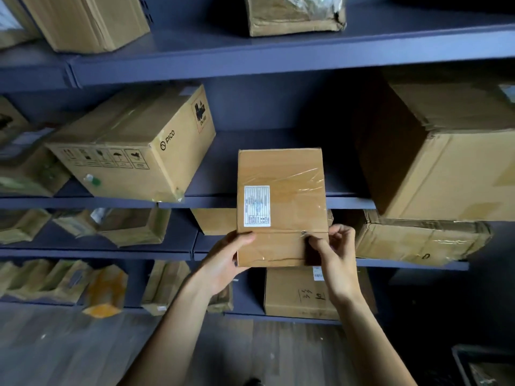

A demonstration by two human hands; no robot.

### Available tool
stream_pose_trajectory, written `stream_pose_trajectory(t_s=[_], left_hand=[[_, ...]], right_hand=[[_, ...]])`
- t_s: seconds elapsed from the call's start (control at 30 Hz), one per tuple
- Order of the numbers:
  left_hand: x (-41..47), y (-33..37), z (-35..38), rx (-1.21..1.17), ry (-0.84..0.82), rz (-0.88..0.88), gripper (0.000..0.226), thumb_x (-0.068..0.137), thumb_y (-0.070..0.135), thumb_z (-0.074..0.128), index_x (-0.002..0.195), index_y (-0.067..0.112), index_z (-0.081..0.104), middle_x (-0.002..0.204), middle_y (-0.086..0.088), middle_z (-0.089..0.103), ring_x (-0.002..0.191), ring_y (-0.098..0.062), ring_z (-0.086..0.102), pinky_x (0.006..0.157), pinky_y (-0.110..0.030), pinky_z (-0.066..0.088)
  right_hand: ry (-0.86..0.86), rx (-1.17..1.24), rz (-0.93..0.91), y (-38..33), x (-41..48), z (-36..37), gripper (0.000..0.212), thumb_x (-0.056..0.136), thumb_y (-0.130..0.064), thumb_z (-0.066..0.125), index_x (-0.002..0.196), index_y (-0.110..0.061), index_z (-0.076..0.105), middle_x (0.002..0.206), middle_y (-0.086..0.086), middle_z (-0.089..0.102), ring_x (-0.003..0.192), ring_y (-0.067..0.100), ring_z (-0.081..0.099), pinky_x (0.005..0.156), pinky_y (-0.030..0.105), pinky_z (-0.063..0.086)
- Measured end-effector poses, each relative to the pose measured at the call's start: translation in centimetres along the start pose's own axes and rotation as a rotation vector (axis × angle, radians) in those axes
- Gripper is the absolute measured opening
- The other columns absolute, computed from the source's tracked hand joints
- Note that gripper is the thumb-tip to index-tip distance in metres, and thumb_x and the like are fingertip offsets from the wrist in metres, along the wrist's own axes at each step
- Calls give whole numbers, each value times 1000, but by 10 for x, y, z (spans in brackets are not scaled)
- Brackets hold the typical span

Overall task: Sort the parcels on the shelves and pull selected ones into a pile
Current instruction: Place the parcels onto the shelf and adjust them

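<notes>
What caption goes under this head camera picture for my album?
A left hand and right hand hold a labelled parcel before blue shelves.

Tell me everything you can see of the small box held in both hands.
The small box is plain brown cardboard, rectangular, held upright before the blue shelves, broad face to the camera. Wrinkled clear tape crosses that face, and a white printed label, too small to read, sits at its left. The left hand holds its lower left corner; the right hand pinches its lower right edge.

matt cardboard parcel (pixel 281 207), glossy clear tape, matt painted shelves (pixel 278 59)
</notes>
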State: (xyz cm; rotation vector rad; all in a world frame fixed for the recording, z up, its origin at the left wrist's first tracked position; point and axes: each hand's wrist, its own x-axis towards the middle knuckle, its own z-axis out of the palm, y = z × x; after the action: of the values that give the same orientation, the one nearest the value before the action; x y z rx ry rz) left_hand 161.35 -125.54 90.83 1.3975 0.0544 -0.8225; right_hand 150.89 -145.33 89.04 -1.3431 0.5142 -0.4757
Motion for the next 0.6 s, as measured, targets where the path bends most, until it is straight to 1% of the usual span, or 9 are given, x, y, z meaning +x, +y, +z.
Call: stream_pose_trajectory(t_s=[0.1, 0.2, 0.27, 0.33, 0.37, 0.4, 0.47, 0.53, 0.6], left_hand=[[-2, 3, 9, 4, 31, 9, 43, 89, 21, 73, 130, 17, 64, 123, -8, 75, 109, -22, 73, 84, -31, 56], [0, 5, 14, 114, 142, 182, 77, 60, 38, 90, 130, 25, 61, 123, 4, 74, 118, -17, 67, 100, -34, 50], [-2, 11, 21, 178, 219, 328, 90, 48, 46, 90, 129, 28, 57, 118, 11, 75, 115, -9, 66, 93, -21, 49], [-4, 19, 28, 264, 292, 488, 93, 52, 45, 92, 133, 29, 48, 121, 12, 71, 110, 0, 65, 82, -9, 48], [-5, 23, 33, 303, 329, 565, 96, 55, 46, 92, 135, 31, 42, 124, 12, 67, 111, 2, 63, 82, -8, 49], [-4, 24, 37, 327, 367, 623, 102, 54, 50, 94, 137, 33, 38, 128, 10, 63, 114, 0, 61, 89, -13, 51], [-3, 26, 43, 350, 452, 721, 113, 50, 59, 95, 142, 39, 32, 135, 3, 57, 125, -15, 58, 100, -38, 55], [1, 26, 43, 328, 511, 818, 119, 48, 52, 98, 145, 43, 30, 137, -1, 52, 129, -27, 55, 99, -52, 56], [3, 25, 38, 352, 561, 875, 123, 49, 35, 102, 146, 46, 27, 139, -5, 45, 131, -32, 51, 99, -54, 55]], right_hand=[[-8, -61, -12, 2, 0, -2, 38, 87, -25, 72, 113, -13, 47, 109, 0, 56, 101, 13, 55, 91, 33, 47], [55, -261, -128, 0, 0, -3, 37, 92, -24, 70, 124, -27, 53, 128, -6, 56, 124, 14, 54, 103, 36, 51], [82, -315, -244, -14, -1, 3, 45, 91, -26, 69, 131, -33, 49, 134, -10, 47, 133, 17, 46, 103, 28, 49], [87, -344, -381, -35, -3, 15, 52, 89, -31, 67, 137, -32, 47, 137, -12, 44, 137, 14, 41, 110, 32, 43], [69, -348, -424, -46, -4, 24, 57, 88, -38, 66, 141, -30, 46, 140, -11, 43, 138, 9, 40, 114, 33, 40], [32, -334, -438, -56, -5, 34, 64, 87, -45, 65, 146, -30, 44, 144, -10, 43, 140, 6, 39, 116, 33, 39], [-46, -273, -430, -73, -10, 54, 80, 86, -50, 66, 156, -30, 34, 153, -9, 39, 146, 7, 38, 119, 38, 39], [-91, -177, -421, -83, -14, 71, 91, 85, -47, 68, 162, -31, 22, 158, -6, 37, 148, 9, 38, 118, 45, 43], [-121, -73, -399, -93, -20, 81, 94, 84, -43, 72, 161, -31, 18, 155, -5, 43, 144, 10, 45, 113, 44, 47]])
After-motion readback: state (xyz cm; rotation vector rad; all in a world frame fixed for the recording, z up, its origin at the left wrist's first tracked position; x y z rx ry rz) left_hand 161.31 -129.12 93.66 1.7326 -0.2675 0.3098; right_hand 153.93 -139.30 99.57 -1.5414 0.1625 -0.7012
